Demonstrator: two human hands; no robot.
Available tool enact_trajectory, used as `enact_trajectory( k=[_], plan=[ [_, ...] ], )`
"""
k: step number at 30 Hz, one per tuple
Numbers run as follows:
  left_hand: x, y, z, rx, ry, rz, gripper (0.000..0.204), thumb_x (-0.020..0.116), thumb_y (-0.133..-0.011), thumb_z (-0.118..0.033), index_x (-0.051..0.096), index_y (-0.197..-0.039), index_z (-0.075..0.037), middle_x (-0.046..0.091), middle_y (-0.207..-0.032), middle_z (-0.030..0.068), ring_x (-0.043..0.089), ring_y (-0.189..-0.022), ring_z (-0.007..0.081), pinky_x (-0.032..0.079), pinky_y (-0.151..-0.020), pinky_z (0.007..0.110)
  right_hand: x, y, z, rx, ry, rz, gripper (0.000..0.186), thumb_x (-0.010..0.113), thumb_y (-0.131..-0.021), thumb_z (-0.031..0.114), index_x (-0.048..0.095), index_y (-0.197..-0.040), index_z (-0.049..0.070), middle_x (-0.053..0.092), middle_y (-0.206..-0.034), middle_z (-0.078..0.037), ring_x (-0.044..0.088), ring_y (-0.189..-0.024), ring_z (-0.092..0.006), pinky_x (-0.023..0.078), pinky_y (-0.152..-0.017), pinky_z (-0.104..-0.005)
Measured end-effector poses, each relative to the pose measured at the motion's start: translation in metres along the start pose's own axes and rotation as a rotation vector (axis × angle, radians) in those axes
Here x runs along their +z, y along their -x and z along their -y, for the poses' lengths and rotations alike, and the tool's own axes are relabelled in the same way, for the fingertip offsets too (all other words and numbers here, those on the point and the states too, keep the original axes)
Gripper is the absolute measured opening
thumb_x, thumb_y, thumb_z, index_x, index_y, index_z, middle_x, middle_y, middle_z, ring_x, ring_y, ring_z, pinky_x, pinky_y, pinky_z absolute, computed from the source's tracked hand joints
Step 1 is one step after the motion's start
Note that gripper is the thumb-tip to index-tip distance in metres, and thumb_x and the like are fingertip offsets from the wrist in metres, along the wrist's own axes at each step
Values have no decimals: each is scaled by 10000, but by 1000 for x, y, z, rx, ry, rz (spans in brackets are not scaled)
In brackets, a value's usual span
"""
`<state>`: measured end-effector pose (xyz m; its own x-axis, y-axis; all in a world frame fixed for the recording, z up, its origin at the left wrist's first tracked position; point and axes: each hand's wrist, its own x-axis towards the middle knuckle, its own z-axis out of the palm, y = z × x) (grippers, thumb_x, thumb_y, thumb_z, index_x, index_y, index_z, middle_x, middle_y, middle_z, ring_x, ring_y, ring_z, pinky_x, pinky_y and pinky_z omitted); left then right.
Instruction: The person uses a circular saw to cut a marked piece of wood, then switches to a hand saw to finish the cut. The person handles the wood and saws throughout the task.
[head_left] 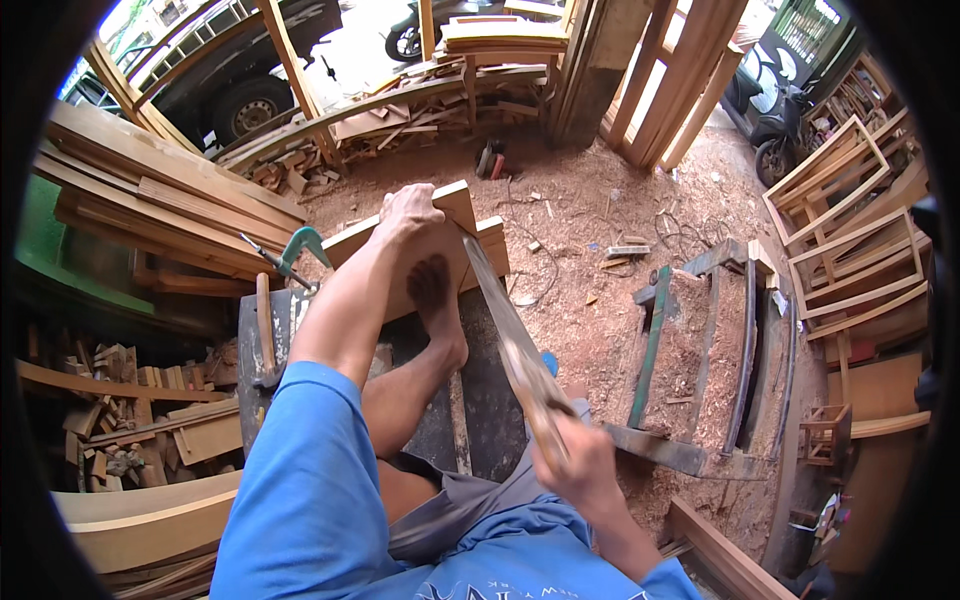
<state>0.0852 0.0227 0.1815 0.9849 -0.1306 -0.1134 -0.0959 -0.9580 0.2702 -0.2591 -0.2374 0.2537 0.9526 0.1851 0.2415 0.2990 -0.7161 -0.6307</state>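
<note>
My right hand (580, 462) is closed around the handle of a handsaw (497, 315), low and right of the middle. The saw's long blade, blurred along its lower part, slants up and left to the end of a light wooden board (458, 206). My left hand (408, 212) grips the board's upper edge, close to where the blade meets it. My bare foot (432, 290) presses on the board's face from below. Beside it, another piece of wood (492, 240) shows past the blade. The saw's teeth cannot be made out.
A dark workbench (490, 420) lies under me, with a teal clamp (305, 246) and a hammer-like tool (265, 325) at its left. Stacked planks (170, 200) stand left. A metal frame (655, 350) sits right on the shavings-covered floor (590, 210). Wooden frames (830, 190) lean far right.
</note>
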Motion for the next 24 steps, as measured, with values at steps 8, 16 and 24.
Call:
enact_trajectory(
  k=[8,16,24],
  plan=[
    [-5,2,-2,35,-6,24,411,661,-745,-258,685,-1106,-65,702,-1146,186,650,-1132,367,516,-948,478,22,-47,-4,44,-34,13,182,705,-789,172,565,-766,57,609,-631,-192,646,-606,-395,547,-567,-461],
    [-9,8,-12,9,-15,-3,393,653,-754,-209,677,-1115,-58,687,-1168,199,628,-1154,373,493,-967,471,0,-9,4,23,23,37,140,696,-732,93,635,-839,25,610,-664,-178,643,-583,-368,529,-532,-421],
    [-11,9,-11,32,-11,-13,388,662,-736,-247,682,-1070,-50,695,-1149,193,650,-1123,368,517,-942,474,4,-36,14,42,36,57,181,710,-793,165,563,-778,61,628,-670,-185,663,-641,-379,542,-559,-467]
  ],
)
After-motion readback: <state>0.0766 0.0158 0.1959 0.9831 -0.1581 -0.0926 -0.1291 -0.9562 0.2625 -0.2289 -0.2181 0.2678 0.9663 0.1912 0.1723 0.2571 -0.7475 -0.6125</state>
